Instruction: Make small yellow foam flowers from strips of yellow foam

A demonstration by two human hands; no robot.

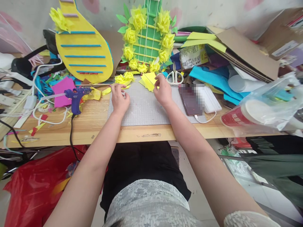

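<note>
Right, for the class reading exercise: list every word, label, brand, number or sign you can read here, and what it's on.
No text is clear enough to quote.
Red cup: pale characters, too blurred to read with certainty.
White label on the cardboard box: dark lettering, too blurred.
Crumpled wrapper: fine print, too small.

Wooden worktop (99,134), front edge scarred. Gridded grey cutting mat (144,110) flat at middle. Leftward: blue glue gun (77,96), cord trailing over edge. Rightward: white power bank (211,100), red-and-white paper cup (233,116).
</note>
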